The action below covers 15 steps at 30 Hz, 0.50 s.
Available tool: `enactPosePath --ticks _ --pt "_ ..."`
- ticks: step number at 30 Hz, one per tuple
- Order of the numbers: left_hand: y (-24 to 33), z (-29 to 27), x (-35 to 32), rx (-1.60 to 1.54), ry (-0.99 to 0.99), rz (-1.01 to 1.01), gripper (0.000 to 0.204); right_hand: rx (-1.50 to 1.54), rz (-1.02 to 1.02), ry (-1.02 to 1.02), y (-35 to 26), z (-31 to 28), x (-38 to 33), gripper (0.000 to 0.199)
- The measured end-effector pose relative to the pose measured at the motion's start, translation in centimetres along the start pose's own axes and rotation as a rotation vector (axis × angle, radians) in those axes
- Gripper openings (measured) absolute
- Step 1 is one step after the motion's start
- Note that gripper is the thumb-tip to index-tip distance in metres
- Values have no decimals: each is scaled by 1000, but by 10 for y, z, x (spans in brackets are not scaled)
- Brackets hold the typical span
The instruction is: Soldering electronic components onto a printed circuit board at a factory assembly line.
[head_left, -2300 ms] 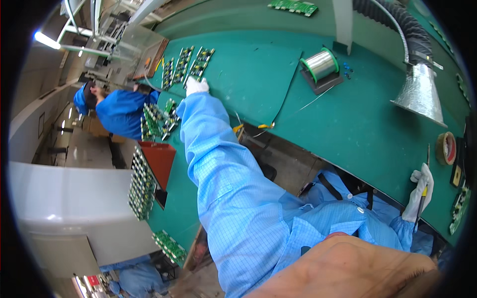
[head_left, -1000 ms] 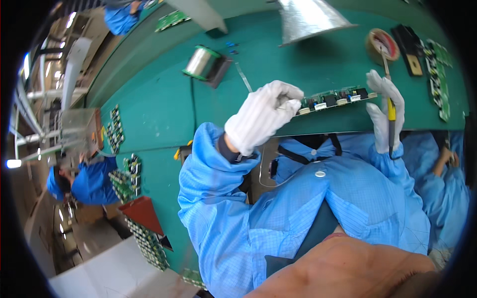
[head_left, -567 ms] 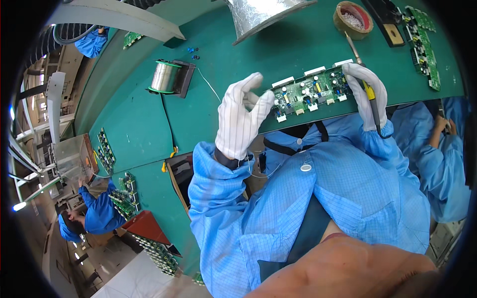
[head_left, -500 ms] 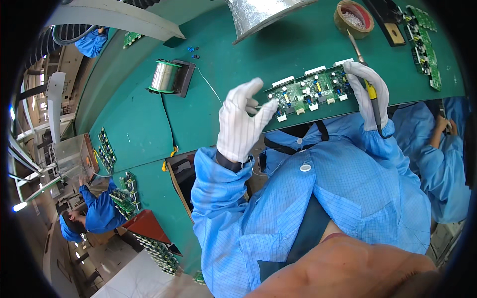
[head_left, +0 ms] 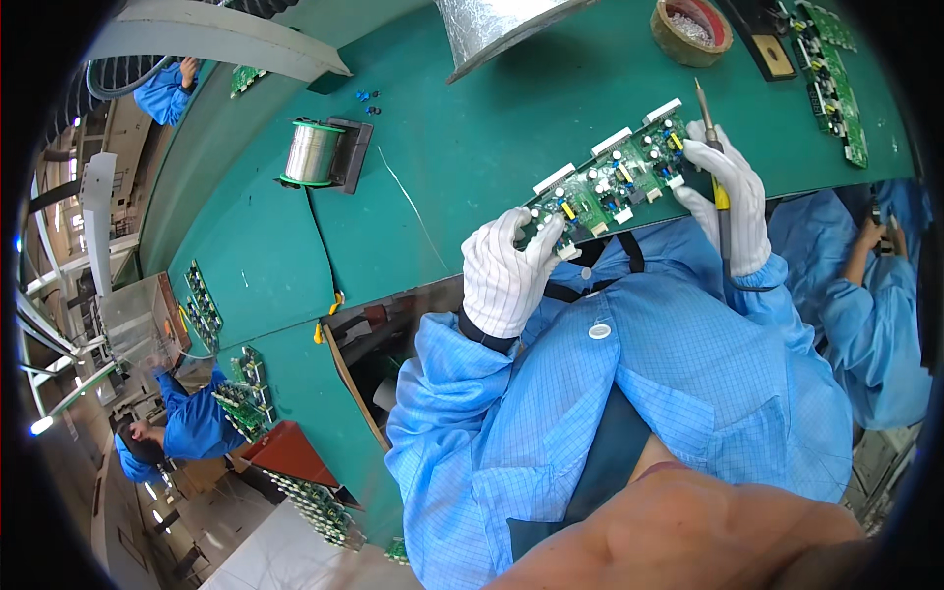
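Note:
A long green circuit board (head_left: 612,197) with white connectors and small capacitors is held tilted over the front edge of the bench, its right end higher. My left hand (head_left: 503,275), in a white striped glove, pinches the board's left end between thumb and fingers. My right hand (head_left: 739,205), gloved too, is closed around a soldering iron (head_left: 723,197) with a yellow and dark handle, its metal tip pointing away from me. The right fingers also lie against the board's right end; their exact contact is partly hidden.
On the green bench (head_left: 442,128) stand a solder wire spool (head_left: 312,154) and a tape roll (head_left: 669,41) with small pale bits inside. Loose solder wire (head_left: 405,192) lies left of the board. More boards (head_left: 836,98) are at the far right. Co-workers (head_left: 187,423) sit left and right.
My left hand has closed on the board's left end, leaving the solder wire on the bench. The board has tilted, right end up, and the iron has shifted slightly with my right hand.

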<state>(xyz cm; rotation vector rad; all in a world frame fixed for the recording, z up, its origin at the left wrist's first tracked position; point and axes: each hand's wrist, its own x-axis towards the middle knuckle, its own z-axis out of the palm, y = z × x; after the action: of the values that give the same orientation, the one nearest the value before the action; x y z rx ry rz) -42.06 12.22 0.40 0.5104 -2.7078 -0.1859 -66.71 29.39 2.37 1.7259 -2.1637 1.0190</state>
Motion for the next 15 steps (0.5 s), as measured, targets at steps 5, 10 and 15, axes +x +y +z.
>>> enactPosePath --ticks 5,10,15 --pt "-8 -19 16 -450 85 -168 51 304 97 110 4 2 -14 43" --pt "-6 -31 39 -487 176 -195 49 248 144 242 5 2 -5 35" --pt "8 -43 51 -505 256 -180 51 365 290 314 11 6 -11 28"
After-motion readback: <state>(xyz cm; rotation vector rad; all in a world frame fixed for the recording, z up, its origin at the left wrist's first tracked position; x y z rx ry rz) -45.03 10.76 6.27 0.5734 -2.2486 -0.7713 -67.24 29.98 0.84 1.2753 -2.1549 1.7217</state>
